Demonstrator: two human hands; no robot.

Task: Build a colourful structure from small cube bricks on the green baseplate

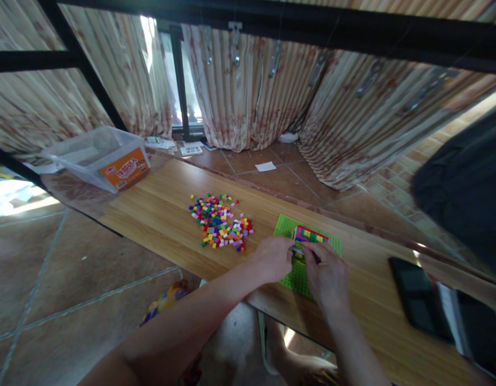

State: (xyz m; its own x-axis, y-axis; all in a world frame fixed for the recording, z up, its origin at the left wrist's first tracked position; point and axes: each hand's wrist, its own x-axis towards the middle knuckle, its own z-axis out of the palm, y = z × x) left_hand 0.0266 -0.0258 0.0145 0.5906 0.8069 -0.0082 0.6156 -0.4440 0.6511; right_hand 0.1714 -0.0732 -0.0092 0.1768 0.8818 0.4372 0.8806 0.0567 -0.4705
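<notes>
Block build (312, 235) on a green board (285, 223), left hand (276, 258) and right hand (328, 272) curled at it (cannot tell whether either pinches a piece), loose blocks (219, 221) left of the board.

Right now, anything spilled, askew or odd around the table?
Mildly: a white sheet lies loose on the floor beyond the table, possibly dropped. The small bricks are heaped loose left of the green baseplate, a few strayed from the pile. No damage visible, though the right hand hides part of the brick build.
</notes>
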